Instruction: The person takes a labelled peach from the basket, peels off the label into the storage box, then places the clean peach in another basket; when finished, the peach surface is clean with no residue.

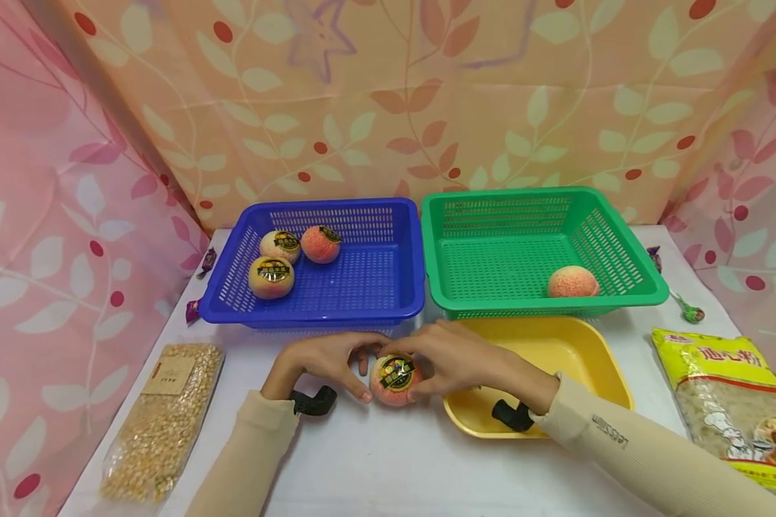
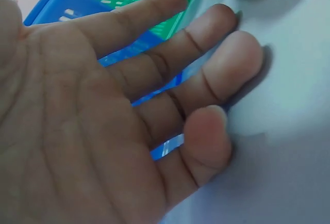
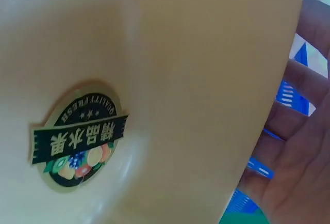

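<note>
Peach sits in right hand's grip, beside left hand.

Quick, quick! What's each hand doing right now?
Left hand: open, fingers loosely bent, beside the stickered peach.
Right hand: holding that peach with thumb and fingers.

One camera is on my head. It looks forward and down from farther back, so my left hand, my right hand and the peach between them look small, with the blue basket and green basket beyond. My left wrist's camera is very close, looking along my palm to those same baskets. My right wrist's camera mostly sees a smooth tan surface beside my fingers. All three views share bits of the blue basket.
</note>
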`<state>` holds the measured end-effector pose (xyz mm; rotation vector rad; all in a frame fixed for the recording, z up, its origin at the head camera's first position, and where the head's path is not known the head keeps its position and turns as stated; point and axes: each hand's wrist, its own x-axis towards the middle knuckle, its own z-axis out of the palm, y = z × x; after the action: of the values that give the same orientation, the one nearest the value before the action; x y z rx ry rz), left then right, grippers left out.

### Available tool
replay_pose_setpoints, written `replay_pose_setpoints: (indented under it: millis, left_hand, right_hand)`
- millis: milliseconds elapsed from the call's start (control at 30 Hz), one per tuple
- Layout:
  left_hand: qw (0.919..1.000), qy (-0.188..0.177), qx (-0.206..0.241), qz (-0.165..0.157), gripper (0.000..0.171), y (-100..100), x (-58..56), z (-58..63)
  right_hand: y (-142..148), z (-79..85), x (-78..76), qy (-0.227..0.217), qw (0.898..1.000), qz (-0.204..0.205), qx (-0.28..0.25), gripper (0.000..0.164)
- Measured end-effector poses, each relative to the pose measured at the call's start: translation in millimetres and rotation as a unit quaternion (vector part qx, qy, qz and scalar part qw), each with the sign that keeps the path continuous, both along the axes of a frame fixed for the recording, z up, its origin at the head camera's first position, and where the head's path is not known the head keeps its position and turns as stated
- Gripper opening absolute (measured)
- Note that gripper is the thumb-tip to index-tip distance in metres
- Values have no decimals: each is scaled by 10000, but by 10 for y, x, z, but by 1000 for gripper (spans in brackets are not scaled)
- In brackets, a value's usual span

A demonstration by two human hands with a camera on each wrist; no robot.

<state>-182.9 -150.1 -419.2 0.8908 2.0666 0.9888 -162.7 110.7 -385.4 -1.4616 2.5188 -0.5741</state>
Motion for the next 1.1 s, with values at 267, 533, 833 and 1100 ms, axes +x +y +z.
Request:
replay_pose_setpoints:
  millis: [267, 533, 833, 1100]
  left_hand:
    - [9998, 194, 92, -6, 78, 135, 17, -23]
    - [9997, 181, 145, 40, 67, 160, 11, -72]
    - [9992, -37, 402, -41, 57, 173, 26, -102]
    - [9994, -7, 328, 85, 54, 196, 56, -74]
  right_hand:
    - [73, 28, 51, 1014, 9948, 21, -34, 67]
    - [96, 85, 16, -153, 9990, 40, -420, 44]
    - [-1, 75, -3, -762, 9948, 215, -642, 23]
    - [-60, 95, -27, -570, 9962, 126, -653, 7]
